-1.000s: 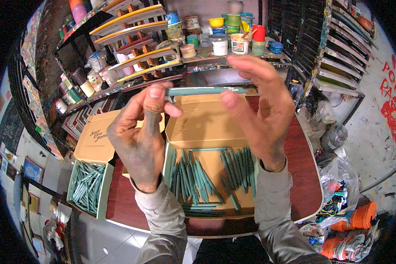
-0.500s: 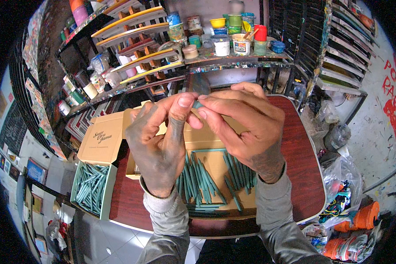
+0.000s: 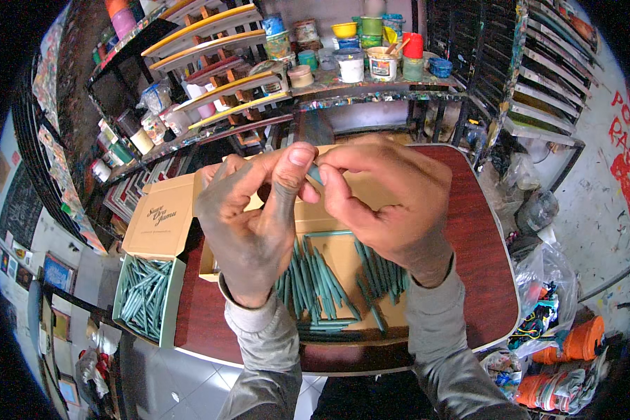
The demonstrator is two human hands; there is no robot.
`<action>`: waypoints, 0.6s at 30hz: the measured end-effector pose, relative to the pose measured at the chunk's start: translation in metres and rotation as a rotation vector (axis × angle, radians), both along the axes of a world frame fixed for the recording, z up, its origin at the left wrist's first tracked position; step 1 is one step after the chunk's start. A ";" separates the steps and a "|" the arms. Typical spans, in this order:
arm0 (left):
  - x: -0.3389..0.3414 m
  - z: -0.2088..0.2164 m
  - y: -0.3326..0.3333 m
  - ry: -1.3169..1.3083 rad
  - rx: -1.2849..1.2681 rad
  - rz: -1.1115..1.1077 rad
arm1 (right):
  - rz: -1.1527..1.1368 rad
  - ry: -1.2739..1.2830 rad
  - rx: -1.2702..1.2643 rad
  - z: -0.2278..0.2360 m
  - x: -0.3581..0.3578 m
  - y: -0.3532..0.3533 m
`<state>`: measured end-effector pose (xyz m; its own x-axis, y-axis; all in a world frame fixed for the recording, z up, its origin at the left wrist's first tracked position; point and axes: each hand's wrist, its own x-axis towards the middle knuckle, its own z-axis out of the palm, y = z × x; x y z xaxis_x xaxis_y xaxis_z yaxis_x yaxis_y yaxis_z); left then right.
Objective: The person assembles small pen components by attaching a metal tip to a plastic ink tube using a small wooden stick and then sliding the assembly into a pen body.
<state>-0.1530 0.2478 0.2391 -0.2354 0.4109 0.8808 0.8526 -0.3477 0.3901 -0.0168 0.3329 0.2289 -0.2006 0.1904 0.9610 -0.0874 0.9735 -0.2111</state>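
Observation:
Both my hands are raised close together over the table. A thin teal stick [image 3: 316, 172], mostly hidden by fingers, lies between them. Thumb and fingers of my left hand [image 3: 250, 217] pinch one end. My right hand [image 3: 392, 203] grips the stick from the other side between thumb and forefinger. Below, a shallow cardboard box [image 3: 337, 256] lies open with several rows of similar teal sticks [image 3: 315, 280] in it. To the left, a smaller lidded box [image 3: 173, 315] stands open, heaped with more teal sticks [image 3: 145, 294].
The dark red table [image 3: 479, 280] has a pale rim. Behind it, a shelf [image 3: 371, 98] carries paint tubs [image 3: 351, 68]. Framed screens fill a rack [image 3: 217, 63] at the left. Plastic bags [image 3: 546, 280] and an orange bucket [image 3: 582, 339] stand on the right.
My right hand has turned slightly, its fingers curling in more. My left thumb has risen a little, and the stick between the hands has shifted slightly.

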 end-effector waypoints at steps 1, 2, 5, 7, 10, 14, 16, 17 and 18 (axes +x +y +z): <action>-0.001 0.001 -0.003 -0.031 -0.028 -0.005 | 0.051 0.029 -0.045 0.003 -0.001 -0.003; 0.001 0.001 -0.002 -0.134 -0.020 -0.065 | 0.095 0.057 -0.086 0.005 0.000 -0.004; 0.007 0.000 0.000 -0.362 -0.013 -0.195 | 0.088 -0.015 -0.113 0.004 0.004 -0.006; 0.010 0.001 0.000 -0.403 -0.031 -0.215 | 0.087 -0.026 -0.140 0.003 0.005 -0.007; 0.009 0.001 -0.001 -0.401 -0.064 -0.239 | 0.109 -0.041 -0.164 0.002 0.006 -0.004; 0.006 -0.002 0.002 -0.040 0.042 0.010 | 0.175 -0.035 -0.223 0.001 0.007 -0.002; 0.007 -0.001 0.003 0.084 0.116 0.048 | 0.195 -0.012 -0.219 0.000 0.006 -0.001; 0.008 -0.001 0.003 0.114 0.122 0.064 | 0.202 -0.002 -0.203 -0.001 0.005 0.000; 0.008 -0.001 0.003 0.144 0.128 0.080 | 0.210 0.008 -0.187 -0.002 0.005 0.001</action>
<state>-0.1450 0.2511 0.2380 -0.1308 0.2785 0.9515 0.9231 -0.3158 0.2194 -0.0122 0.3336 0.2265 -0.2464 0.3197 0.9149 -0.2854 0.8782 -0.3838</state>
